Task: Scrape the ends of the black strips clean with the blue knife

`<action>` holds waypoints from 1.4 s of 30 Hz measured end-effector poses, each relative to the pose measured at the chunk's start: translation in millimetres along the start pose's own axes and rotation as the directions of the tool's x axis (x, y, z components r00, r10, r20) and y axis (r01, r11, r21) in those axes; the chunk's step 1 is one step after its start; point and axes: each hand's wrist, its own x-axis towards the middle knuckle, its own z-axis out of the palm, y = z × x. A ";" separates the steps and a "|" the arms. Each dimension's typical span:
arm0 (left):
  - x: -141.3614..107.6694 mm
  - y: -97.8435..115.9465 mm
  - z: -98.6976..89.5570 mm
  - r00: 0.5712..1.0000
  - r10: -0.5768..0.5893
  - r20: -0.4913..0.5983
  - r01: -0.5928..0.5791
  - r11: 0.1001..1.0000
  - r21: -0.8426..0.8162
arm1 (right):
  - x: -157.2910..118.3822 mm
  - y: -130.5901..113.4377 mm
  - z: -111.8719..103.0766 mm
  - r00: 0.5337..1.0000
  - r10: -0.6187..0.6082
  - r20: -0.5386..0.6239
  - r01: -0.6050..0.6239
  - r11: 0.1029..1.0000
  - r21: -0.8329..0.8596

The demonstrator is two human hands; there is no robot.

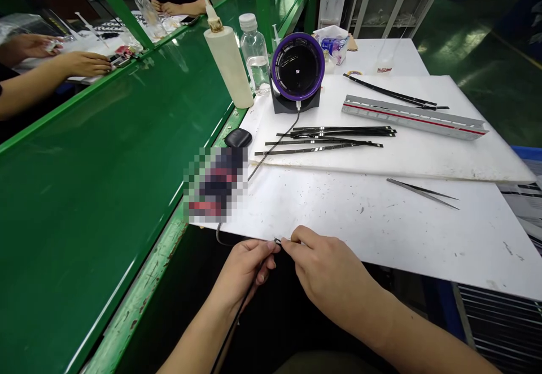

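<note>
At the table's front edge, my left hand [249, 264] is closed around a thin, narrow black strip [231, 329], which trails down along my forearm. The strip's end pokes out between my left thumb and forefinger. My right hand [319, 264] is closed, its thumb and fingertips pinched at that same end; the detail there is too small to make out. Several similar black strips [326, 141] lie on a white foam board [406, 162]. A pair of metal tweezers [423, 193] rests on the white tabletop [330, 204] to the right of my hands.
A purple-rimmed round fan [297, 69] stands behind the strips, its cable running left. Near it are a white squeeze bottle [228, 66], a clear bottle [256, 57] and a black case [238, 138]. A grey channel [412, 117] lies right. Co-workers' hands [87, 63] show across the green conveyor [105, 148].
</note>
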 end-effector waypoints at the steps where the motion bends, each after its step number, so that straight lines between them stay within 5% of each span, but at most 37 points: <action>1: -0.4 0.1 0.0 1.000 0.001 -0.003 -0.001 1.000 0.004 | -0.2 0.1 0.9 1.000 -0.003 0.003 0.003 1.000 -0.002; 26: -2.3 5.7 4.8 0.999 -0.022 -0.028 0.023 0.999 0.037 | 1.1 1.7 4.0 1.000 -0.018 -0.008 0.018 0.999 0.029; 37: -1.2 2.8 3.5 0.999 0.023 -0.031 -0.021 0.999 0.039 | -3.1 -4.3 16.9 0.998 -0.033 -0.058 0.026 0.993 -0.116; 42: -1.4 4.9 2.9 0.999 0.022 -0.027 -0.020 0.998 0.062 | -3.9 -4.5 14.9 0.997 -0.009 -0.081 0.007 1.000 -0.027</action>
